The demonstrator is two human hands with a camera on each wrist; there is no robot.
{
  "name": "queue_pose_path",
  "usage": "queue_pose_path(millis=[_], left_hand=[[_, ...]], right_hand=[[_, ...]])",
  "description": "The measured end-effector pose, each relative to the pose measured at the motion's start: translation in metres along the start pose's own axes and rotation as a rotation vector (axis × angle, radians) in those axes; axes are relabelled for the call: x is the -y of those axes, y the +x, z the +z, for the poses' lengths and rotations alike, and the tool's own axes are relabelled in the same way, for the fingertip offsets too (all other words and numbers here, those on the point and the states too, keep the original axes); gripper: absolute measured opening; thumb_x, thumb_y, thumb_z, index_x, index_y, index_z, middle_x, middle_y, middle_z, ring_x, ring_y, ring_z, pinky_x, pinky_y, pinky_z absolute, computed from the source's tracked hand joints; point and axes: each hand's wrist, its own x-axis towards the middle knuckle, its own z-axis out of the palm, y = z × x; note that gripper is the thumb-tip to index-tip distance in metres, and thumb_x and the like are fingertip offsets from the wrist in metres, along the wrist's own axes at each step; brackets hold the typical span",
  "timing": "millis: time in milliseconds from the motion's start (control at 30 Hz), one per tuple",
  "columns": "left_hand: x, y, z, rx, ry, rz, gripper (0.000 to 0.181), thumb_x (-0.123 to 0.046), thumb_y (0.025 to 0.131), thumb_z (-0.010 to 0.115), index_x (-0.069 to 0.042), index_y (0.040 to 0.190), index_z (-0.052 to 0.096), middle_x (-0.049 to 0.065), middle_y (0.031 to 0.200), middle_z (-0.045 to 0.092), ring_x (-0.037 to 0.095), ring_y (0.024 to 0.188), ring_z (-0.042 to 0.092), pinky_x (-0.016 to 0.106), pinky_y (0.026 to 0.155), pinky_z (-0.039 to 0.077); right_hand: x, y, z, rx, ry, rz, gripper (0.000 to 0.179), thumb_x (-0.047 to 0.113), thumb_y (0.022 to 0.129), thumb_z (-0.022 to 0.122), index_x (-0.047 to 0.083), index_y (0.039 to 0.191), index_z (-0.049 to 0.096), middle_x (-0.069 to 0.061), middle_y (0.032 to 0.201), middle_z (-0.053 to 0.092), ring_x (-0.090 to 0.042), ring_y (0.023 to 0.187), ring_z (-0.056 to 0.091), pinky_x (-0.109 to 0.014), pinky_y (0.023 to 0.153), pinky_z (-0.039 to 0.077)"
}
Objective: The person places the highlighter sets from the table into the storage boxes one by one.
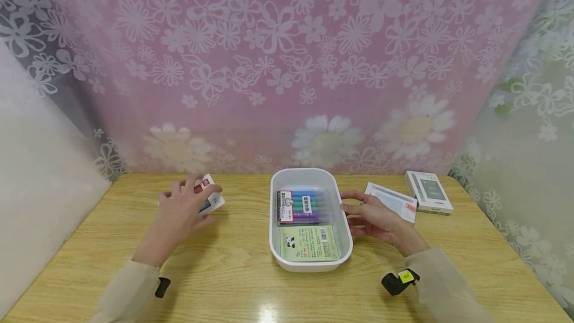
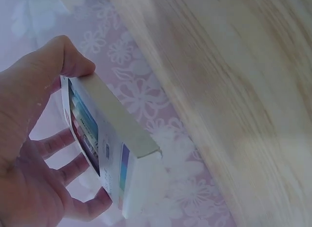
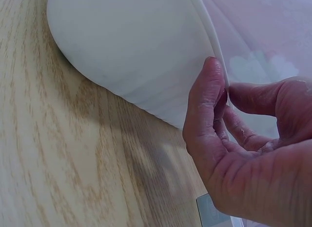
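In my left hand (image 1: 181, 208) is a small white cardboard box (image 1: 214, 202). The left wrist view shows the thumb on one narrow side of the box (image 2: 117, 119) and the fingertips at the opposite edge; colored contents show through an opening in its face. My right hand (image 1: 374, 216) is at the right side of a white plastic bin (image 1: 311, 264), and the right wrist view has its thumb and a finger (image 3: 207, 90) pinching the rim. Inside the bin lie a clear pack of blue, green and purple pens (image 1: 301, 207) and a pale green panda-print packet (image 1: 309, 243).
Right of the bin, behind my right hand, lies a white flat box (image 1: 392, 202) with a red-marked corner. Farther right is another white box (image 1: 429, 192) with a grey-green panel. A flowered pink curtain (image 1: 278, 64) hangs behind the wooden table (image 1: 215, 288).
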Motion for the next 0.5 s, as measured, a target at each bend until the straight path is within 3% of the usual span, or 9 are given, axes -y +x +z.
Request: queue_pose_path(millis=[233,500], left_hand=[[-0.01,0.001,-0.002,-0.05,-0.023,0.045,0.055,-0.032,0.08,0.086,-0.032,0.13,0.062,0.018,0.146,0.045,0.051,0.114,0.054,0.068,0.073,0.05],[-0.017,0.002,-0.005,-0.095,-0.049,0.061,0.053,-0.029,0.08,0.081,-0.033,0.13,0.062,0.017,0.145,0.046,0.051,0.113,0.055,0.065,0.072,0.05]], right_hand=[[0.0,-0.001,0.0,0.001,-0.005,-0.001,0.058,0.021,0.103,0.06,0.007,0.152,0.034,-0.002,0.104,0.07,-0.012,0.084,0.07,-0.028,0.07,0.062],[0.001,-0.001,0.001,-0.004,-0.007,-0.003,0.053,0.02,0.103,0.059,0.007,0.15,0.037,-0.002,0.104,0.07,-0.013,0.083,0.07,-0.028,0.071,0.062]])
